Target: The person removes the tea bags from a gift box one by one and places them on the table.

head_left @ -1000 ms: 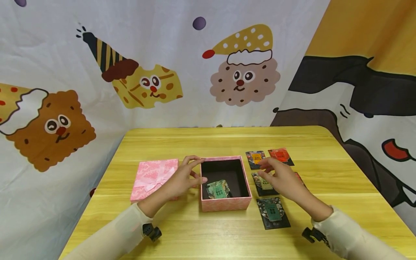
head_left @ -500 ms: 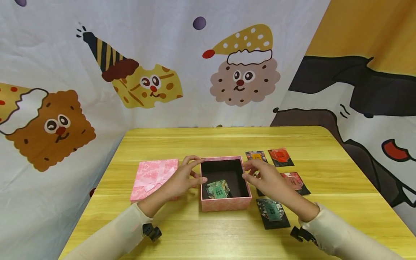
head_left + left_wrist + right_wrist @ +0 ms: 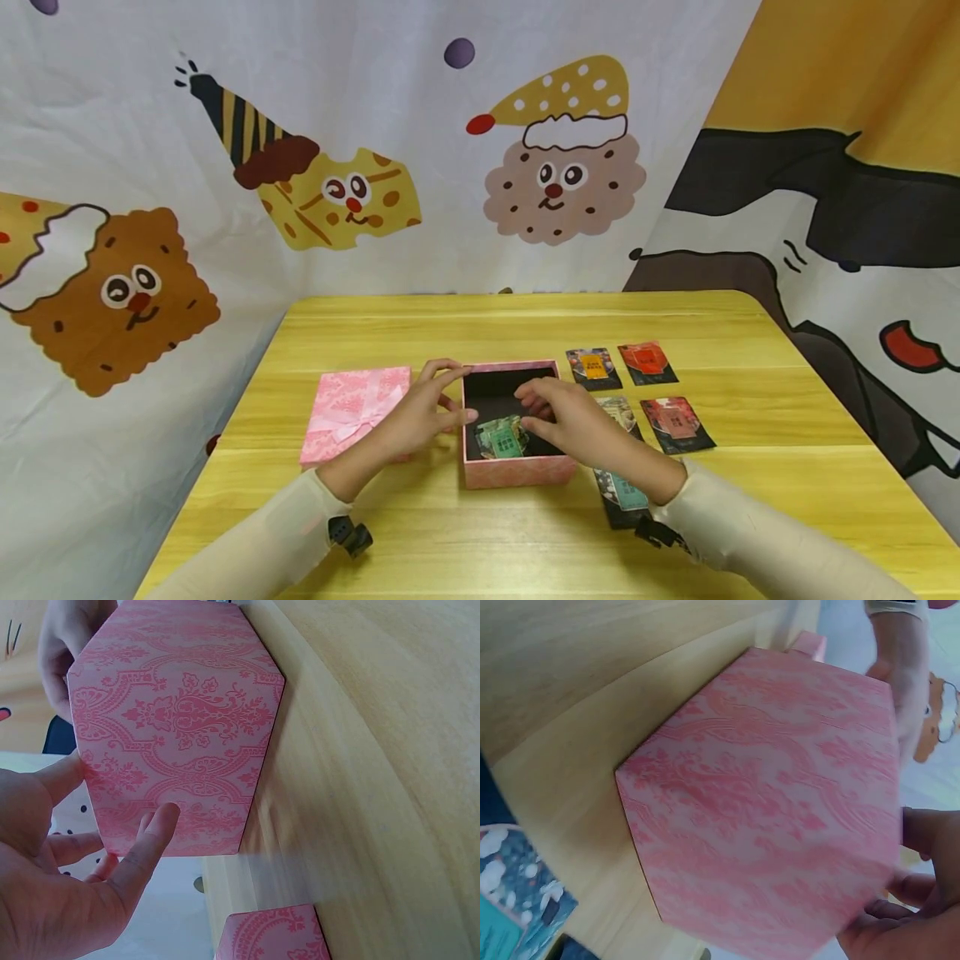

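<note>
On the yellow wooden table (image 3: 517, 517) before cartoon-printed curtains (image 3: 225, 167), I see my left hand (image 3: 420, 417) resting relaxed fingers on the pink box (image 3: 517, 471) wall, my right hand (image 3: 562, 417) hovering loosely curled over the green packet (image 3: 501, 437) inside it, whose print I cannot read.

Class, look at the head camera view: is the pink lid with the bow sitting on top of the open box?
No, the pink lid lies flat on the table to the left of the open pink box, whose dark inside shows.
</note>
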`<state>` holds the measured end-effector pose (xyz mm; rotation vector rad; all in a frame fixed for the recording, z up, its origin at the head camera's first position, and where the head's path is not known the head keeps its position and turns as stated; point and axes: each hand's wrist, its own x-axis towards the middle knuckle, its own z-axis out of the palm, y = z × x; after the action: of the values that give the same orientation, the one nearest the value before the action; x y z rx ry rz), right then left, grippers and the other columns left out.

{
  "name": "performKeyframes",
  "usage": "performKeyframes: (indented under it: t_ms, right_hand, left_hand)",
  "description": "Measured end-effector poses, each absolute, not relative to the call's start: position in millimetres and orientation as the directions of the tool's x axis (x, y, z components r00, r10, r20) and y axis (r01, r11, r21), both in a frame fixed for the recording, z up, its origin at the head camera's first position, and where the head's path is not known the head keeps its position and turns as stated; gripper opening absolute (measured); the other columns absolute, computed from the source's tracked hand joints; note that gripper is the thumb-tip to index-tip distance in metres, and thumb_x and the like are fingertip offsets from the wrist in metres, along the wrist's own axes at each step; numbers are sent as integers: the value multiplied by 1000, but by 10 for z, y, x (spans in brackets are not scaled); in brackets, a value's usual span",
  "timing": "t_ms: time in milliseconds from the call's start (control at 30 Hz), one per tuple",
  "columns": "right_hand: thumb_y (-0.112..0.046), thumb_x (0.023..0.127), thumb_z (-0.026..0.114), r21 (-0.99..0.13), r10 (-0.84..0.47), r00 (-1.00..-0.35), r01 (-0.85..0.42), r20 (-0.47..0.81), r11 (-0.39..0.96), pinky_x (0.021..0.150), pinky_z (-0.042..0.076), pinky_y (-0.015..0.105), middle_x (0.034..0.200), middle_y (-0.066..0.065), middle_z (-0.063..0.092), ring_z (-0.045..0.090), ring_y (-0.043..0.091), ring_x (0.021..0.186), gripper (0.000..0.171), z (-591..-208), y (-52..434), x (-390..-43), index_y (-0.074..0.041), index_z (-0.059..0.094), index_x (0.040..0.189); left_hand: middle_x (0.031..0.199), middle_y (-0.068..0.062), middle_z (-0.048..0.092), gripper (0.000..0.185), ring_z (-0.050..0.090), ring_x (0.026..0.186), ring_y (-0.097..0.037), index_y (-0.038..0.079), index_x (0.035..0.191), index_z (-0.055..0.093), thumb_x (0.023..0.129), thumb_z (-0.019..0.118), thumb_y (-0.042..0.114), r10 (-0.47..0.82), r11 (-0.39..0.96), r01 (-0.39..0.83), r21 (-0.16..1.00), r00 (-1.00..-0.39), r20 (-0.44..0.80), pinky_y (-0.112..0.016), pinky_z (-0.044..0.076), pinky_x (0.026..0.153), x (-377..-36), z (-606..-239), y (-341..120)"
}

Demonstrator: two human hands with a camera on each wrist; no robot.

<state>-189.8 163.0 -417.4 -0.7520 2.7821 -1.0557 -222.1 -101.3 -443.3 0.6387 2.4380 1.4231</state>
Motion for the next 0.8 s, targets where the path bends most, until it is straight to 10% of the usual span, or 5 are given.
performKeyframes:
  t_ms: [800]
  right_hand:
    - [-22,91,83,-288,-570,-817,-526,-91,800,86,58,44,119,12,65,67,27,103,52,-4454,1198,-2214,-5,63,136]
  left_hand:
    - [157,-15,31,68,64,97,-22,6,157,43,98,74,19,503,424,267,865,-864,20,-25,57,70,-2226,-4453,-1029]
